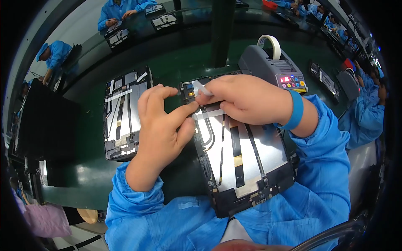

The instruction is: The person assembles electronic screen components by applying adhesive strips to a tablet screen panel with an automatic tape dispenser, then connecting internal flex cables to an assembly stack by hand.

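An opened tablet-like device [266,146] with a silvery inside, dark cables and black edges lies tilted before me, its near end close to my body. My right hand [247,100], a blue band round its wrist, pinches a short piece of whitish tape [202,88] over the device's far left corner. Beside it, my left hand [161,125] has its fingers apart, one fingertip pressing at the device's left edge close to the pinch. Another strip of tape [209,114] crosses the silvery part just below the fingers. My right hand hides part of the far edge.
A similar opened device [135,106] lies to the left on the green table [88,167]. A grey tape dispenser [270,69] with a tape roll [275,47] stands behind my right hand. A dark post [222,33] rises at the back. Co-workers in blue sit around; more devices lie beyond.
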Available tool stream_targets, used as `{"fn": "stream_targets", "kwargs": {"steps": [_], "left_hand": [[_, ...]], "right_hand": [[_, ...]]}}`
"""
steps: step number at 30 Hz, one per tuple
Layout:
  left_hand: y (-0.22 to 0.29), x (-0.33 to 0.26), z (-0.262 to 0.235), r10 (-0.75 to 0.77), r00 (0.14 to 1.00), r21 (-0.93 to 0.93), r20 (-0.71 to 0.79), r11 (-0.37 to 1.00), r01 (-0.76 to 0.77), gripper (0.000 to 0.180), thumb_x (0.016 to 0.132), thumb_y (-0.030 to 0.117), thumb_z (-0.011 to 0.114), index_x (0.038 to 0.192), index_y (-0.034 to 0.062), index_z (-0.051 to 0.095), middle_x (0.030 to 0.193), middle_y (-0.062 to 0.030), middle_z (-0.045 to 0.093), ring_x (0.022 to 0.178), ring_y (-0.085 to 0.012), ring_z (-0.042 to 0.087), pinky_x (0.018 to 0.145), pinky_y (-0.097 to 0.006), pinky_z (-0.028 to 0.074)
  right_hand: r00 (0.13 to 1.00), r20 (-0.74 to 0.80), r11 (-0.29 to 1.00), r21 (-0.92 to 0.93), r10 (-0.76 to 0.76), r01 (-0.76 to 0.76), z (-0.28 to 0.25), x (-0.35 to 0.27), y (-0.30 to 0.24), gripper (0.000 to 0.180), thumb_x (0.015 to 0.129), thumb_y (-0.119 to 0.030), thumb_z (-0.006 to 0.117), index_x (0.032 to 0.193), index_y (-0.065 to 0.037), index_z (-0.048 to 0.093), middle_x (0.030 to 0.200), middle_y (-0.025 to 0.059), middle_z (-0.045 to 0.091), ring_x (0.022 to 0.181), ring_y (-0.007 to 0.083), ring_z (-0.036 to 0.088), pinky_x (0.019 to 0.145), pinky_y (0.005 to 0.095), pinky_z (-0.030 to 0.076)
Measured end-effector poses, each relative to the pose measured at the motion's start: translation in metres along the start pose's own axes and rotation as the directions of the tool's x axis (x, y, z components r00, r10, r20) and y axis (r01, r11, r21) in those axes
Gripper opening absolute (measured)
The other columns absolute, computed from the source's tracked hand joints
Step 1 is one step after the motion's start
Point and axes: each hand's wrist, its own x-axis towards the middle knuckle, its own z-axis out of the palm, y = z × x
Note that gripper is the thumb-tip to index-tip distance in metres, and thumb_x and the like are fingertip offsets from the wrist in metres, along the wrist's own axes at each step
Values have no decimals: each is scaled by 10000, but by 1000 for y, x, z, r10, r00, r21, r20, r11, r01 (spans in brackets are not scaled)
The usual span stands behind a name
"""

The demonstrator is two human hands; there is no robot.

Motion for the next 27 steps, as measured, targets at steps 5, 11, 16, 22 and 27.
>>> {"fn": "stream_targets", "kwargs": {"steps": [5, 11, 16, 22, 27], "left_hand": [[5, 2, 0, -38, 999, -43, -6, 998, 38, 294, 713, 116, 645, 1004, 108, 689, 1161, -165, 478, 1142, -387, 409, 967, -471, 348], [2, 0, -6, 45, 997, -19, 66, 999, -44, 308, 826, 343, 608, 1012, 110, 687, 1238, -198, 451, 1193, -435, 370, 1000, -498, 317], [41, 7, -30, 58, 997, -281, 55, 959, -40, 529, 780, 534, 632, 964, 40, 671, 1163, -207, 514, 1105, -409, 470, 934, -485, 373], [82, 19, -31, 195, 978, -297, -74, 932, -208, 174, 632, 107, 777, 761, 56, 670, 812, -65, 620, 803, -285, 573, 707, -367, 476], [87, 35, -24, 195, 980, -330, -45, 923, -198, 147, 649, 88, 766, 757, 60, 670, 778, -52, 622, 808, -286, 572, 719, -366, 477]], "right_hand": [[968, -86, 952, -219, -235, 212, 1, -7, -2, 249, 827, -89, 564, 1064, -13, 548, 902, 194, 614, 872, 358, 608, 740, 430, 483], [916, -312, 965, -153, -251, 212, -11, -28, -10, 186, 858, -226, 574, 874, -44, 609, 766, 153, 605, 766, 348, 595, 669, 433, 472], [897, -261, 927, -218, -356, 305, 6, -63, -34, 166, 809, -221, 600, 726, -77, 598, 663, 113, 592, 690, 314, 588, 608, 442, 457], [940, -282, 971, -193, -191, 140, 14, -91, -43, 135, 769, -167, 668, 847, -59, 645, 660, 78, 604, 628, 277, 601, 580, 374, 456], [849, -525, 963, 254, 62, 87, 15, -111, -39, 154, 746, -138, 690, 874, -78, 630, 634, 83, 601, 592, 257, 608, 517, 332, 454]]}}
